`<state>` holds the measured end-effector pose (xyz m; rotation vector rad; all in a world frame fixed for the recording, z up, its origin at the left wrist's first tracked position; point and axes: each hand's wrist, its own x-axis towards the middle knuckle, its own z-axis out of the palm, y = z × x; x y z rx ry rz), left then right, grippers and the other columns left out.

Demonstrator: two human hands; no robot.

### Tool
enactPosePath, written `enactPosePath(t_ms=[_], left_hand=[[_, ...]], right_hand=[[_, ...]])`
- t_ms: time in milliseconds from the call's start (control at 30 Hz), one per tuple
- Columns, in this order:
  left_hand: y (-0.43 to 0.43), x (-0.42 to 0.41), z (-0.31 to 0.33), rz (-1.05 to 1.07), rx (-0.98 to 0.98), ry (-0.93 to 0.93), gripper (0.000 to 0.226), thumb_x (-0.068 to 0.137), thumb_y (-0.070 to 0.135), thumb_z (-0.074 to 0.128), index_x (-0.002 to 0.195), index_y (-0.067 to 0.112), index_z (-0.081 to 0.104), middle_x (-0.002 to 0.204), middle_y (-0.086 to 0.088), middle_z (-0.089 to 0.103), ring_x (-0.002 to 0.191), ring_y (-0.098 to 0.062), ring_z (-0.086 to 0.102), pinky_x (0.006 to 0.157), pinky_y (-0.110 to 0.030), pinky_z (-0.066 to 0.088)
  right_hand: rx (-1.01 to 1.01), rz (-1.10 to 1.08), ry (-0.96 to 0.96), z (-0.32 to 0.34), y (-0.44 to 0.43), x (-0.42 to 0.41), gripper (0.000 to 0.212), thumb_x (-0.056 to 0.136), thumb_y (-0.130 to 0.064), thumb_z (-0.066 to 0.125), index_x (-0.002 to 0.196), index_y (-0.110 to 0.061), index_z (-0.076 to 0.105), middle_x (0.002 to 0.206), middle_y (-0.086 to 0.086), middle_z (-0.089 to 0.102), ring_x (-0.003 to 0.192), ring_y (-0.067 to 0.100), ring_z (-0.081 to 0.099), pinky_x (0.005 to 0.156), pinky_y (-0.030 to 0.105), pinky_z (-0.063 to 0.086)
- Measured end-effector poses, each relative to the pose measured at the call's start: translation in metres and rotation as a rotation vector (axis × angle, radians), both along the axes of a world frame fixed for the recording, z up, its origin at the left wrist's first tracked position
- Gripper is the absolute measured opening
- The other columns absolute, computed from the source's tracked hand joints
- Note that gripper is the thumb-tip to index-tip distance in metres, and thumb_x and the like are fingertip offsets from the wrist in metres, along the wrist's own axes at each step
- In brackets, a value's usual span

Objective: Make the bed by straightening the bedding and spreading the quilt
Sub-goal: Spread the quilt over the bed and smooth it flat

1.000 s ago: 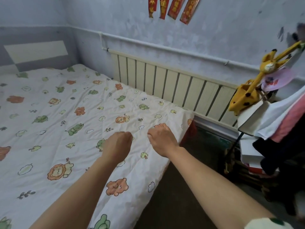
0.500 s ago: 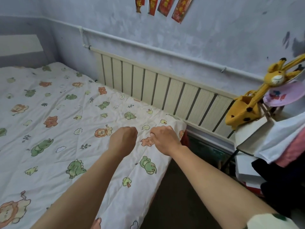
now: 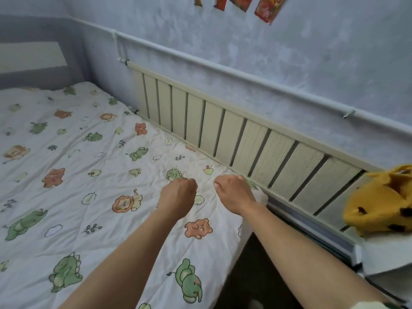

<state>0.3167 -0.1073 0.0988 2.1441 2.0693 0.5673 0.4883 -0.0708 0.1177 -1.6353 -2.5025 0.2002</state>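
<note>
Closely paired, the person's left hand (image 3: 178,195) and right hand (image 3: 234,194) sit knuckles-up on the quilt (image 3: 89,175), fingers curled under and pinching the fabric near its corner beside the radiator (image 3: 245,139). Soft creases fan out from both fists.

The quilt is white, thin and lightly padded, stitched in broad panels and printed with green dinosaurs, orange bears, lions and small leaves. It lies spread flat over the bed, its long axis running from the lower foreground away to the upper left, parallel with the radiator wall; its end edge drops off the mattress just under the right forearm.

Cream, ribbed vertical slats make up the radiator, which touches or nearly touches the quilt's far edge. A white pipe (image 3: 223,70) runs along the mottled pale blue wall (image 3: 312,63) above it, and red paper strips (image 3: 267,7) hang at the top. A grey padded headboard (image 3: 40,63) closes the bed's far end. A yellow spotted plush toy (image 3: 383,204) rests on a white surface (image 3: 390,253) at right, above dark floor (image 3: 256,264).
</note>
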Motion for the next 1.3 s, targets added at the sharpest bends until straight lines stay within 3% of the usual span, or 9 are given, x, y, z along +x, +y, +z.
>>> enactPosePath(t_ms=[267, 367, 667, 833, 967, 1133, 1300], left_hand=[[0.150, 0.060, -0.045, 0.228, -0.074, -0.023, 0.022, 0.095, 0.020, 0.039, 0.086, 0.011, 0.056, 0.087, -0.005, 0.060, 0.084, -0.030, 0.055, 0.068, -0.036, 0.050], [0.214, 0.087, -0.071, 0.280, -0.111, -0.064, 0.022, 0.095, 0.018, 0.037, 0.080, 0.012, 0.052, 0.083, -0.005, 0.058, 0.080, -0.030, 0.053, 0.065, -0.036, 0.047], [0.321, 0.130, -0.168, 0.253, -0.238, -0.064, 0.020, 0.091, 0.013, 0.039, 0.072, 0.014, 0.044, 0.077, -0.004, 0.055, 0.074, -0.027, 0.050, 0.056, -0.031, 0.037], [0.373, 0.155, -0.227, 0.181, -0.362, -0.060, 0.023, 0.096, 0.019, 0.039, 0.102, 0.013, 0.061, 0.100, -0.005, 0.063, 0.096, -0.029, 0.058, 0.074, -0.039, 0.052], [0.406, 0.166, -0.265, 0.143, -0.410, -0.073, 0.032, 0.100, 0.025, 0.038, 0.128, 0.022, 0.054, 0.121, -0.002, 0.059, 0.113, -0.026, 0.052, 0.087, -0.039, 0.048], [0.442, 0.184, -0.309, 0.088, -0.459, -0.020, 0.034, 0.099, 0.022, 0.040, 0.130, 0.020, 0.051, 0.126, -0.003, 0.055, 0.116, -0.026, 0.050, 0.088, -0.040, 0.048], [0.468, 0.200, -0.345, 0.050, -0.522, 0.035, 0.041, 0.098, 0.021, 0.041, 0.139, 0.023, 0.042, 0.134, -0.002, 0.047, 0.121, -0.026, 0.046, 0.089, -0.041, 0.047]], right_hand=[[-0.026, 0.223, -0.017, -0.051, 0.186, 0.032, 0.027, 0.099, -0.025, 0.036, 0.098, -0.016, 0.060, 0.096, 0.005, 0.066, 0.093, 0.027, 0.057, 0.089, 0.036, 0.035], [-0.071, 0.271, -0.033, -0.081, 0.260, 0.050, 0.027, 0.100, -0.025, 0.035, 0.096, -0.016, 0.060, 0.095, 0.004, 0.066, 0.093, 0.027, 0.058, 0.091, 0.037, 0.036], [-0.129, 0.204, -0.051, -0.187, 0.368, 0.097, 0.029, 0.100, -0.023, 0.033, 0.096, -0.014, 0.061, 0.095, 0.006, 0.066, 0.090, 0.029, 0.058, 0.090, 0.038, 0.038], [-0.198, 0.078, -0.055, -0.257, 0.405, 0.142, 0.024, 0.098, -0.020, 0.036, 0.089, -0.014, 0.058, 0.093, 0.007, 0.065, 0.087, 0.030, 0.059, 0.081, 0.037, 0.040], [-0.236, -0.004, -0.085, -0.301, 0.428, 0.170, 0.023, 0.098, -0.023, 0.037, 0.095, -0.013, 0.058, 0.102, 0.010, 0.065, 0.095, 0.032, 0.058, 0.082, 0.039, 0.041], [-0.372, -0.061, -0.174, -0.348, 0.444, 0.192, 0.030, 0.100, -0.026, 0.036, 0.124, -0.013, 0.048, 0.125, 0.014, 0.055, 0.111, 0.035, 0.053, 0.092, 0.042, 0.041], [-0.487, -0.090, -0.210, -0.378, 0.451, 0.209, 0.040, 0.099, -0.030, 0.034, 0.135, -0.013, 0.034, 0.133, 0.017, 0.050, 0.118, 0.037, 0.049, 0.096, 0.041, 0.037]])
